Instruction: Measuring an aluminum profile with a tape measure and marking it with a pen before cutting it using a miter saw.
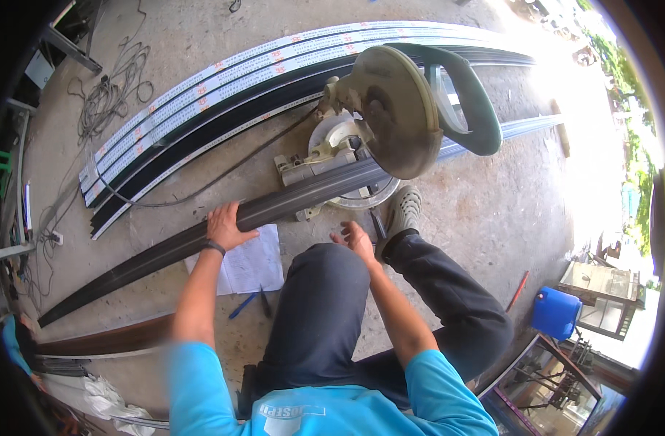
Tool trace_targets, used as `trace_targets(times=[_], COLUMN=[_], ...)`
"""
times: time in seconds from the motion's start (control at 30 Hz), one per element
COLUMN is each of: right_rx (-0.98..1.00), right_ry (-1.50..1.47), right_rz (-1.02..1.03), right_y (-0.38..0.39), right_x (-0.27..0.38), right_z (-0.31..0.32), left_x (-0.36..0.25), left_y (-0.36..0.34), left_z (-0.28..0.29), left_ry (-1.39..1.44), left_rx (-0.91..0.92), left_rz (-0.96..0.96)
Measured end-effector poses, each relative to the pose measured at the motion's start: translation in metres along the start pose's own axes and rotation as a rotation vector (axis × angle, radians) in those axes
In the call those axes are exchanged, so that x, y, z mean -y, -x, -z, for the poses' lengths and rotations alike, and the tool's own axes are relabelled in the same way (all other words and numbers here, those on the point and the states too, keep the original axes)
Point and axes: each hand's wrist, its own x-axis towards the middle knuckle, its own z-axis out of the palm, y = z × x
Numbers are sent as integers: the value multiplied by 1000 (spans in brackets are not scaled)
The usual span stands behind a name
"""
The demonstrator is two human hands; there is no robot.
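Observation:
A long dark grey profile lies slantwise across a miter saw on the floor. My left hand grips it left of the saw, fingers over its top and the thumb at its near side. The saw's round blade guard and green-grey handle are raised above the profile. Close to my knee, my right hand hangs with loosely bent fingers apart, and I see nothing in it. By my shoe is a thin dark tool, its kind unclear.
Marked papers lie under my left arm, near a blue pen. Beyond the saw lies a stack of film-covered profiles. A black cord trails from the saw. On the right are a blue jug and a red rod.

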Motion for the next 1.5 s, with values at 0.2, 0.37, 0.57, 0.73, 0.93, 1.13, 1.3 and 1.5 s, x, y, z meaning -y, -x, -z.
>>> trace_targets(times=[0.2, 0.37, 0.57, 0.73, 0.93, 1.13, 1.3, 1.5], right_rx=[-374, -483, -492, -424, -601, -143, -214, -204], right_ry=[-51, -248, -601, -746, 9, 180, 227, 215], right_rz=[-66, -144, -195, -392, -189, -439, -409, -390], right_y=[-28, -46, -84, -104, -108, -29, -28, -23], right_x=[-4, -24, -31, -52, -78, -75, -74, -81], right_z=[52, 81, 105, 116, 93, 32, 21, 17], left_x=[-68, -105, -104, -106, -115, -124, -125, -124], left_y=[-66, -84, -84, -82, -84, -82, -83, -87], left_z=[-13, -17, -20, -23, -26, -24, -23, -23], left_ry=[52, 16, 42, 90, 65, 30, 34, 5], left_rx=[-106, -78, -102, -186, -219, -187, -219, -206], left_rz=[-69, -7, -32, -66, -51, -46, -67, -33])
